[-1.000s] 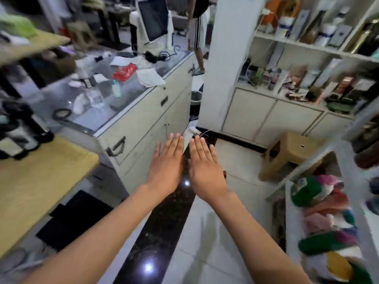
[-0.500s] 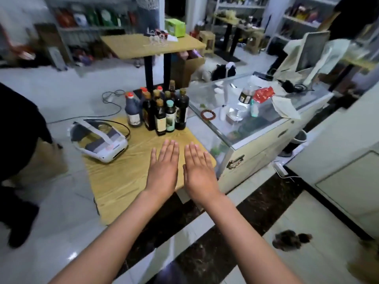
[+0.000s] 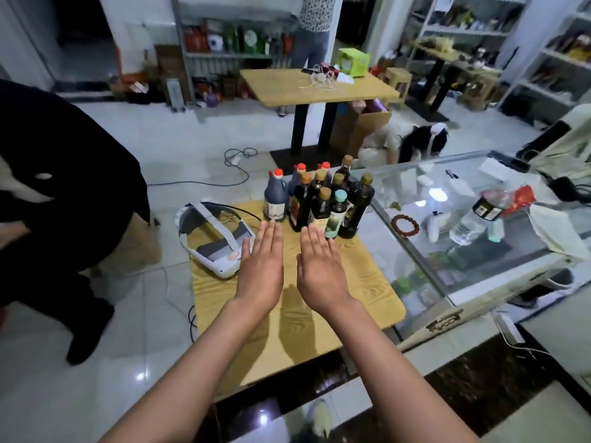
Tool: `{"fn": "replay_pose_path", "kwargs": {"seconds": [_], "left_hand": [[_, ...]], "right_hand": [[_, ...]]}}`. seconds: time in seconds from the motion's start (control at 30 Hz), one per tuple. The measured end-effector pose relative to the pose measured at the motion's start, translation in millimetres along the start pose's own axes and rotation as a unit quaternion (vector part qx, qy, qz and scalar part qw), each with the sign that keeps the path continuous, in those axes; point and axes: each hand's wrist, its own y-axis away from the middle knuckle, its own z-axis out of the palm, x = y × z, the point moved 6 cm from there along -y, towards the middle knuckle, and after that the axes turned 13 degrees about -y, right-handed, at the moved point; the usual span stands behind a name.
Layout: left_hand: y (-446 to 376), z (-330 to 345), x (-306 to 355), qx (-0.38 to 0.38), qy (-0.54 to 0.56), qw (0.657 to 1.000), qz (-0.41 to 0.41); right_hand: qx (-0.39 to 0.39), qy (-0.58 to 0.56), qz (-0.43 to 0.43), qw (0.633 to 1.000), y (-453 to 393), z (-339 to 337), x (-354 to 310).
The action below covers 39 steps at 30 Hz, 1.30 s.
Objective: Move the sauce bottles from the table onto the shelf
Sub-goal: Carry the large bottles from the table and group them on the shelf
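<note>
Several dark sauce bottles (image 3: 323, 199) stand clustered at the far end of a small wooden table (image 3: 361, 282), with red, brown and light-blue caps. A jug-shaped bottle (image 3: 275, 199) with a red cap stands at the cluster's left. My left hand (image 3: 260, 266) and my right hand (image 3: 319, 266) hover flat, palms down, side by side above the table, just short of the bottles. Both hands hold nothing. The fingertips of my right hand overlap the foot of the nearest bottles in the view.
A white headset (image 3: 212, 244) lies on the table's left. A glass display counter (image 3: 463, 238) with a water bottle (image 3: 476, 215) and a bead bracelet (image 3: 405, 226) adjoins on the right. A person in black (image 3: 54, 193) stands left. Another table (image 3: 316, 87) and shelves (image 3: 236, 36) stand behind.
The view has swung left from the floor and cabinets to the table with the bottles. My hands stay flat and side by side, now closer to the bottles.
</note>
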Motion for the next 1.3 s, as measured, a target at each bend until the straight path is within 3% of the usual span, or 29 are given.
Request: {"fn": "replay_pose_path", "kwargs": {"seconds": [0.3, 0.57, 0.67, 0.83, 0.93, 1.07, 1.17, 1.3], "left_hand": [[-145.3, 60.8, -7.0, -0.049, 0.001, 0.998, -0.049], [-284.6, 99.4, -23.7, -0.066, 0.04, 0.992, -0.096], [-316.3, 117.8, -34.1, -0.072, 0.001, 0.989, -0.128], [-345.0, 156.2, -42.6, -0.164, -0.033, 0.98, -0.112], [-352.9, 164.1, -47.4, -0.153, -0.077, 0.981, -0.096], [-358.8, 157.6, -44.2, -0.146, -0.163, 0.974, -0.05], [-349.8, 165.7, -50.1, -0.168, -0.066, 0.979, -0.091], [-333.1, 174.9, -57.0, -0.095, 0.06, 0.974, -0.195]], "right_hand": [[-0.02, -0.091, 0.014, 0.996, -153.5, 22.5, 78.4], [-0.017, -0.09, -0.026, 0.995, -293.3, 17.4, 117.1], [-0.012, -0.043, -0.009, 0.999, -322.4, 23.0, 128.1], [-0.102, -0.048, 0.048, 0.992, -344.9, 43.7, 140.7], [-0.08, -0.114, 0.013, 0.99, -346.0, 54.3, 139.8], [-0.111, -0.092, -0.024, 0.989, -348.5, 57.9, 136.3], [-0.124, -0.102, 0.001, 0.987, -349.9, 57.0, 135.3], [-0.139, -0.146, 0.022, 0.979, -344.2, 56.2, 136.2]]}}
